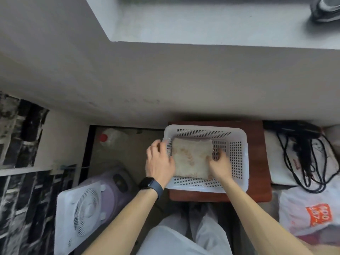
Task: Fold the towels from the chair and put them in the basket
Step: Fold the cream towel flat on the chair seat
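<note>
A folded cream towel (191, 157) with a faint brown pattern lies flat inside the white perforated basket (237, 157). The basket stands on a reddish-brown stool or chair seat (257, 181). My left hand (159, 162), with a dark watch on its wrist, rests over the basket's left wall, and its fingers reach the towel's left edge. Inside the basket, my right hand (219, 165) presses on the towel's right edge with curled fingers. Whether either hand pinches the towel or only touches it is unclear.
A white box fan (81, 214) and a lilac appliance (114, 183) sit on the floor at the left. A bottle with a red cap (104, 138) stands behind them. On the right lie black cables (303, 153) on a white bag and a plastic bag (311, 210). A grey wall rises behind.
</note>
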